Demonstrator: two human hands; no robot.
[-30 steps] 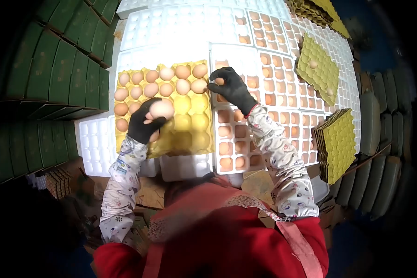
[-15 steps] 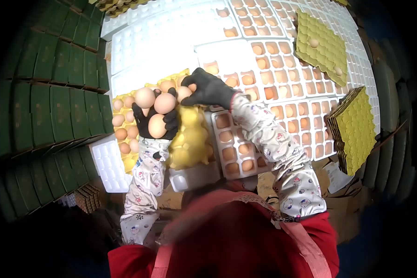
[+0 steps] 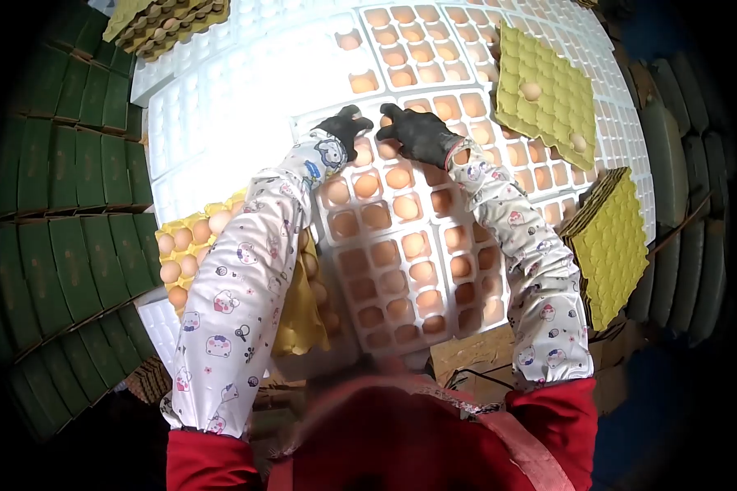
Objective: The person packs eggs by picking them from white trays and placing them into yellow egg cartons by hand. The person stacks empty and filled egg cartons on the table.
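Note:
My left hand, in a black glove, is over the upper left of a white egg tray. Its fingers are curled, and what they may hold is hidden. Close on its right, my right hand, gloved too, pinches an egg between thumb and fingers over the same tray. Below the hands, brown eggs sit in the tray's square cells, such as one egg. The yellow tray with eggs lies at the lower left, partly behind my left sleeve.
More white trays spread across the back, several with eggs. A yellow tray with two eggs lies at the right, above a yellow tray stack. Another tray stack is at the back left. Green boxes line the left side.
My left hand has moved up and right, away from the yellow tray; the eggs seen in it are out of sight. My right hand has moved right over the white tray. The view has shifted right.

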